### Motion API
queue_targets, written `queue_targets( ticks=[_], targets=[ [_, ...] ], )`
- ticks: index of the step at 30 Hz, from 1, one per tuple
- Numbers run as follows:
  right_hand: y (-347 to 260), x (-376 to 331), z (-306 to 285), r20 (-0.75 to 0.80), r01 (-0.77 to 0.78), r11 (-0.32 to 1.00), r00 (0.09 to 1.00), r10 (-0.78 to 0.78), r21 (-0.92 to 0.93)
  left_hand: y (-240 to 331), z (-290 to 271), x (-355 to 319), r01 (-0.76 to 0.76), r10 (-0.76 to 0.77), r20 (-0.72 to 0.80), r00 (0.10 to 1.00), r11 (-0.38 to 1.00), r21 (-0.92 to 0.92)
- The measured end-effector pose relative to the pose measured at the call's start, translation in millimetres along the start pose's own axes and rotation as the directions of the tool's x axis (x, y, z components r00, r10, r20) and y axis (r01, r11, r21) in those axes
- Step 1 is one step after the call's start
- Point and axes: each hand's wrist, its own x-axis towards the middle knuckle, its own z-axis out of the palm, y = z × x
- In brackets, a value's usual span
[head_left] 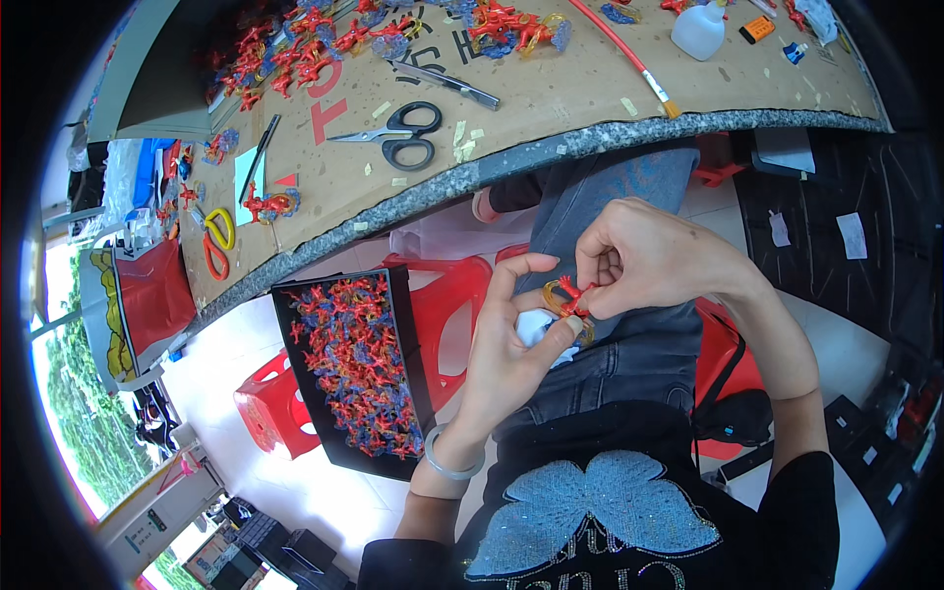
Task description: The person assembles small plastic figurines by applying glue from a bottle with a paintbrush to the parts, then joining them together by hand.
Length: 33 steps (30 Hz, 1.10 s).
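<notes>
Over my lap, my left hand (506,344) is closed round a small red plastic figure (568,292) with translucent yellow parts, thumb pressed against its lower side. Tucked in the same palm is a white wad (534,326), perhaps tissue or cloth. From the right, my right hand (644,258) pinches the figure's edge between thumb and bent fingers. Whether a tiny tool or scrap sits in that pinch is hidden. Left of my hands, a black tray (418,393) on a red stool holds a heap of similar red, blue and yellow figures.
The cardboard-covered table (551,88) curves ahead, with black scissors (405,133), a utility knife (447,84), a red-handled brush (629,59), a white bottle (700,31) and an orange lighter (757,29). Red-and-yellow scissors (218,241) lie at its left. Red stools (265,408) stand below.
</notes>
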Motion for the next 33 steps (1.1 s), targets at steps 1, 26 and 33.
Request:
queue_targets(
  ticks=[1,26,33],
  targets=[
    [1.5,-0.1,0.1,-0.008,0.012,1.000,1.000,-0.012,-0.005,0.3,0.5,-0.7,-0.021,0.021,-0.017,1.000,0.998,0.051],
    [0.2,-6.2,-8.4,-0.276,0.257,0.954,0.916,-0.291,-0.154,5.7,-1.6,2.6,-0.137,0.127,-0.098,0.987,0.986,-0.099],
    [7.2,0.6,-5.4,-0.239,0.398,0.914,0.882,-0.405,-0.081,-2.6,-20.2,12.6,0.164,-0.052,0.214,0.975,0.822,-0.545]
  ],
)
